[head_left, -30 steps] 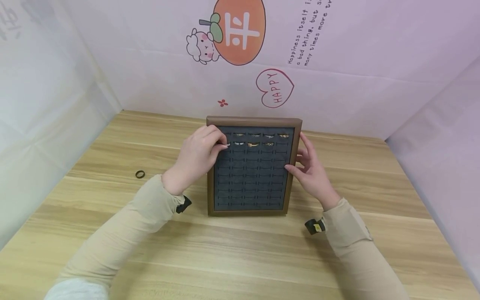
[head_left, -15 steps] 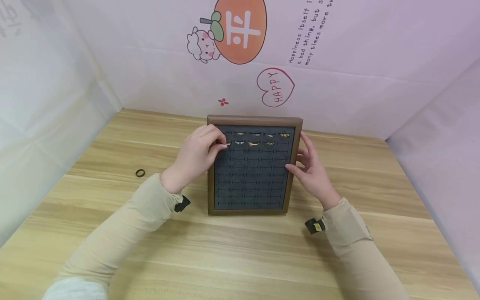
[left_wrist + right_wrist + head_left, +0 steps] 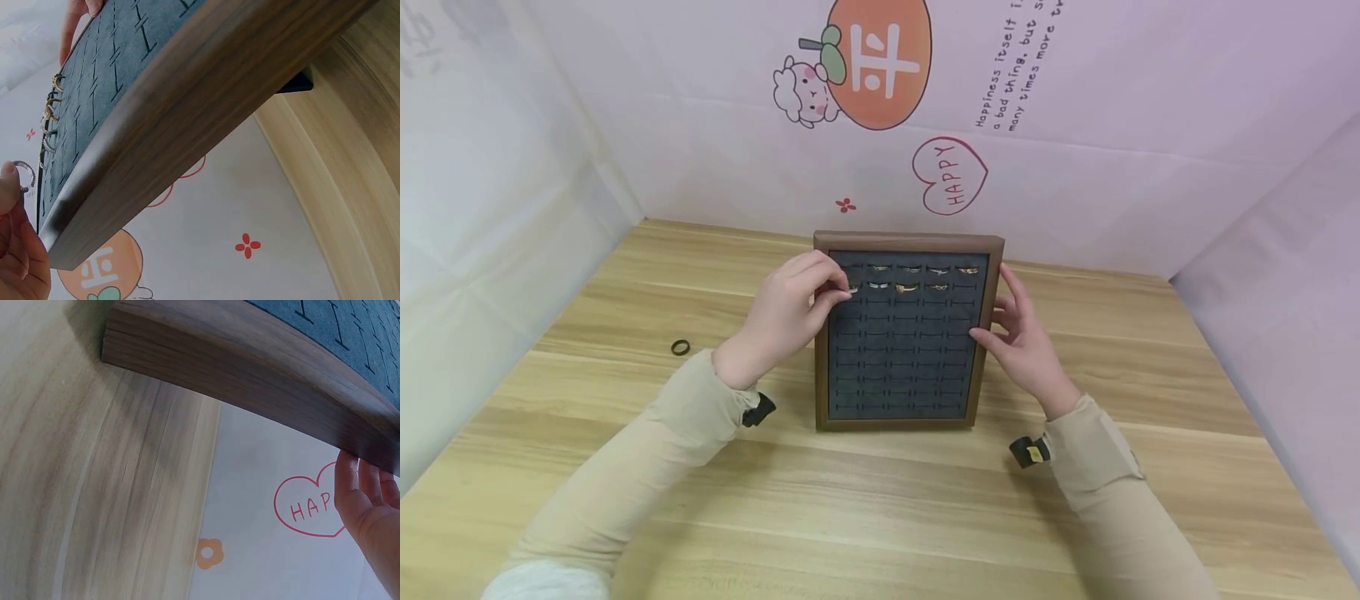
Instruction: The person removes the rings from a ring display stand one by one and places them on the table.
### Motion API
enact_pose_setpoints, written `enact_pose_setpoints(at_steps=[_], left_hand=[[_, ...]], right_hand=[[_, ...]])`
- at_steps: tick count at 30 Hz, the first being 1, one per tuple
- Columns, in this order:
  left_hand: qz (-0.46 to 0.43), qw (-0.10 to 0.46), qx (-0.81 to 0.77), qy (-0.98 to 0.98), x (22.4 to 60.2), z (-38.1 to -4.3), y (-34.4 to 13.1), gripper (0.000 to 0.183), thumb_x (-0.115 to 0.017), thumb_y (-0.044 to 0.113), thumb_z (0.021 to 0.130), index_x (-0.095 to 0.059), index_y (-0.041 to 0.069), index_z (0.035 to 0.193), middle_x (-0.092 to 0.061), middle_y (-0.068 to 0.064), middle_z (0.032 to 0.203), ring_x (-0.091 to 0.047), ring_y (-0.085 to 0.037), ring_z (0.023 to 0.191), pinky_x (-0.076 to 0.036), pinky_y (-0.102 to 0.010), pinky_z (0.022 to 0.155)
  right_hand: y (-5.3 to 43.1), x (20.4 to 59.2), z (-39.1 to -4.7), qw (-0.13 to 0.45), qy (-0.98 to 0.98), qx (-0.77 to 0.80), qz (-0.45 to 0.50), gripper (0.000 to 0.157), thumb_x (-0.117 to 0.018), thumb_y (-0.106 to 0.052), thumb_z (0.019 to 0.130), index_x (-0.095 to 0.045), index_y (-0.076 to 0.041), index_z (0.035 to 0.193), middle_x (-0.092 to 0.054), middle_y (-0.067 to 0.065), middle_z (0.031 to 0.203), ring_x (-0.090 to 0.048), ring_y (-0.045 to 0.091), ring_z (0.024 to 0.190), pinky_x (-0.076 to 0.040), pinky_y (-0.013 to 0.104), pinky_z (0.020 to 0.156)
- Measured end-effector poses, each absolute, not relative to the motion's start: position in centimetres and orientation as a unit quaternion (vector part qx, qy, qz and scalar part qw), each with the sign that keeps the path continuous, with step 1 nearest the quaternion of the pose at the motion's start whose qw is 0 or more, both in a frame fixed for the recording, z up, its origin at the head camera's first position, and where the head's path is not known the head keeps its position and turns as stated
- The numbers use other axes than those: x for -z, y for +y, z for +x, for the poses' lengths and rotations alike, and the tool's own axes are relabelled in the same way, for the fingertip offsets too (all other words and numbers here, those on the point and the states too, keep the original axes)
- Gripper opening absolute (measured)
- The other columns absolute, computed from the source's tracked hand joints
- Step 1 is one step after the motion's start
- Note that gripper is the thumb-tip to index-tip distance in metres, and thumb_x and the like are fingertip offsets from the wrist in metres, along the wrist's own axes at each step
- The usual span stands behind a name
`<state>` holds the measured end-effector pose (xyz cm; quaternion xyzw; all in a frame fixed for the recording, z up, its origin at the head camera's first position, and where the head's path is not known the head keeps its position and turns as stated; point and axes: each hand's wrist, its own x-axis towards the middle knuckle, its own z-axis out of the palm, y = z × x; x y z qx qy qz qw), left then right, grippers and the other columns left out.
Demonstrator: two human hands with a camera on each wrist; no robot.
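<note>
A ring display board with a brown wooden frame and dark slotted fabric leans upright on the table. At its upper left, my left hand pinches a silver ring between thumb and finger. In the left wrist view that ring stands just off the fabric, beside the rings sitting in their slots. My right hand grips the board's right edge, thumb on the front and fingers along the side. Gold and silver rings fill part of the top two rows; the left ends are partly hidden by my left hand.
A black ring lies on the wooden table to the left of the board. Behind stands a white printed cloth backdrop, with cloth sides at left and right.
My left hand has drawn back slightly to the left, and a bit more of the second row's left end shows. The right hand and the board stay nearly in place.
</note>
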<state>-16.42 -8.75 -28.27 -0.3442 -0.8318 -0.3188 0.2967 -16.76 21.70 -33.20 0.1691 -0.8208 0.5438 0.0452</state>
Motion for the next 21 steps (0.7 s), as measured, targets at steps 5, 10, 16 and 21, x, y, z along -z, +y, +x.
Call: enact_pose_setpoints(at_steps=[5,10,16,21], left_hand=[[-0.345,0.304,0.317,-0.83,28.3,-16.2,-9.0,0.01,-0.071,0.0,0.081,-0.062,0.003,0.082,-0.063,-0.009,0.085,-0.055,-0.023,0.077,-0.046,-0.033,0.069],[-0.342,0.302,0.316,-0.832,28.4,-16.2,-9.4,0.009,-0.071,0.0,0.081,-0.063,0.003,0.082,-0.064,-0.008,0.086,-0.057,-0.022,0.078,-0.047,-0.033,0.069],[-0.343,0.302,0.312,-0.833,28.5,-15.9,-10.0,0.007,-0.07,0.002,0.082,-0.064,0.003,0.083,-0.063,-0.007,0.085,-0.058,-0.022,0.079,-0.049,-0.032,0.071],[-0.336,0.311,0.31,-0.833,28.7,-15.7,-10.7,0.008,-0.071,0.001,0.081,-0.064,0.002,0.082,-0.064,-0.008,0.083,-0.058,-0.022,0.077,-0.049,-0.032,0.07]], right_hand=[[21.7,33.2,-16.7,0.048,-0.82,-0.544,0.172,0.092,-0.058,0.011,0.086,-0.007,-0.027,0.153,-0.049,0.023,0.129,-0.054,0.001,0.102,-0.046,0.011,0.084],[21.7,33.1,-16.7,0.048,-0.818,-0.546,0.174,0.092,-0.058,0.012,0.086,-0.007,-0.027,0.153,-0.048,0.024,0.13,-0.054,0.0,0.102,-0.046,0.01,0.083],[21.7,33.1,-16.7,0.045,-0.817,-0.548,0.173,0.092,-0.057,0.011,0.087,-0.006,-0.027,0.153,-0.048,0.024,0.131,-0.054,0.0,0.103,-0.046,0.011,0.084],[21.7,33.2,-16.7,0.047,-0.819,-0.545,0.172,0.092,-0.057,0.012,0.087,-0.007,-0.028,0.153,-0.048,0.024,0.131,-0.054,0.0,0.103,-0.046,0.01,0.084]])
